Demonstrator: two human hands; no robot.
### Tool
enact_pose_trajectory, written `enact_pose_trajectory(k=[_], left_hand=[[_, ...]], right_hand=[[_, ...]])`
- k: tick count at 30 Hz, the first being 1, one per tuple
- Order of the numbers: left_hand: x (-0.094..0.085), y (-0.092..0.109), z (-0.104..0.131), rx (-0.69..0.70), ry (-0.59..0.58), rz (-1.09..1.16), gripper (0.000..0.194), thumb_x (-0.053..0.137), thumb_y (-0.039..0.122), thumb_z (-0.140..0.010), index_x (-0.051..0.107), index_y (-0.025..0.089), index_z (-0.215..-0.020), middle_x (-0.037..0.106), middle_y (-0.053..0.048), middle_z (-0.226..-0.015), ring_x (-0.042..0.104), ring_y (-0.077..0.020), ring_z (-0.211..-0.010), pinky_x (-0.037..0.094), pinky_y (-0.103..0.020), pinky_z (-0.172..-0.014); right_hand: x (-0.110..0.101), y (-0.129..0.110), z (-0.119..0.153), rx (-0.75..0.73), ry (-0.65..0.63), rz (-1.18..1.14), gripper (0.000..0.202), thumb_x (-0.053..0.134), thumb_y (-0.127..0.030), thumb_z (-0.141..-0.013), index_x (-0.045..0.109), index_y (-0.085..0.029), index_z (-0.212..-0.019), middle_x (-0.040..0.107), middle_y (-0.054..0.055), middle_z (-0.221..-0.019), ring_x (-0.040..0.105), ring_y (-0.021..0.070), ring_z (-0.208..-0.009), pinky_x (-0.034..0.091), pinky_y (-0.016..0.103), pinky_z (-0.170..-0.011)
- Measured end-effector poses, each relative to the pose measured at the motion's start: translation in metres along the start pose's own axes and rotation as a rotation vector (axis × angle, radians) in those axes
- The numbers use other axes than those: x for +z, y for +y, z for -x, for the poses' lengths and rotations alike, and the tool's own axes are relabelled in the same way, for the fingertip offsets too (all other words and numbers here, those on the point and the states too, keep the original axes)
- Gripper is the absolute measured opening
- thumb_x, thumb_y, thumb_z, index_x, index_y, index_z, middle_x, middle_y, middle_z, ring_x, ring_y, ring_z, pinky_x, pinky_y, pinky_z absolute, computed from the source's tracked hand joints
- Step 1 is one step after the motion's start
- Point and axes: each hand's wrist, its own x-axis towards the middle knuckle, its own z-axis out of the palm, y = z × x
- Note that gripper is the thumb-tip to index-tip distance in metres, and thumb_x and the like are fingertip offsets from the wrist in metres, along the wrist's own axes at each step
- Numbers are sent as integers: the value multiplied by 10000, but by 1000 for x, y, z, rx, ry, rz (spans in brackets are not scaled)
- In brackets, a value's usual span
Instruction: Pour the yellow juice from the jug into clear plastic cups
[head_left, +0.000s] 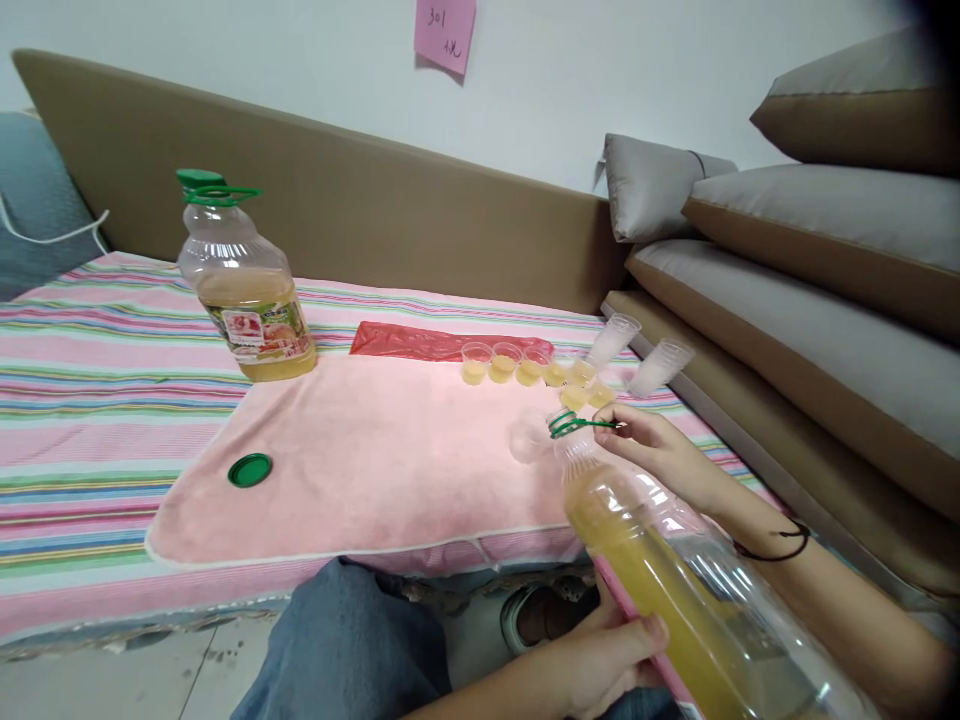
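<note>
A large clear bottle of yellow juice [645,560] lies tilted across my front, its uncapped mouth pointing at a clear plastic cup [527,437] on the pink cloth. My left hand [600,655] is wrapped round the lower part of the bottle, the thumb on its side. With my right hand [641,440] I pinch the green carry ring [592,423] at the neck. Just beyond the mouth stand several small cups of yellow juice [529,372]. Whether any liquid is flowing, I cannot tell.
A second juice bottle [251,300], green-capped, stands at the left. A loose green cap [250,470] lies on the pink cloth [360,450]. Behind the cups is a red plastic bag [442,343]. Two stacks of cups [660,368] lean at the right, beside piled cushions [795,300].
</note>
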Motion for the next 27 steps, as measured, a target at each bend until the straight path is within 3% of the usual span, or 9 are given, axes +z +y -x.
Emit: enact_pose_trajectory(k=[4,10,14,19,27], left_hand=[[-1,4,0,-36,-29,-31,828,774,654,-568,580,216,-1244,595,-175,-1313,517,-404,-1250,279,-700,-1041],[-2,3,-2,4,-55,-40,726,742,602,-664,571,215,-1255,582,-188,-1320,520,-404,-1247,276,-724,-1025],[-1,4,-2,-9,-49,-31,800,754,638,-617,561,227,-1275,570,-188,-1340,503,-420,-1260,270,-733,-1019],[2,8,-1,-33,-62,-5,847,771,643,-588,524,246,-1294,511,-171,-1411,440,-423,-1315,246,-725,-1041],[2,7,-1,-19,-82,8,946,766,653,-587,407,268,-1373,508,-177,-1407,469,-407,-1294,234,-746,-1025]], right_hand=[[1,1,-2,29,-27,14,261,553,-468,-810,592,-211,-794,633,49,-865,572,228,-815,439,358,-749],[1,3,-3,58,-29,7,280,563,-483,-798,602,-210,-847,651,61,-941,588,246,-868,448,374,-781],[1,4,-4,61,-20,28,262,571,-472,-798,596,-212,-798,642,44,-868,582,228,-821,448,347,-734],[2,4,-5,71,-54,29,267,561,-470,-809,614,-212,-853,658,53,-938,592,241,-867,447,352,-744],[2,1,-7,62,-76,30,303,555,-500,-815,635,-217,-886,666,51,-939,595,242,-880,453,352,-767]])
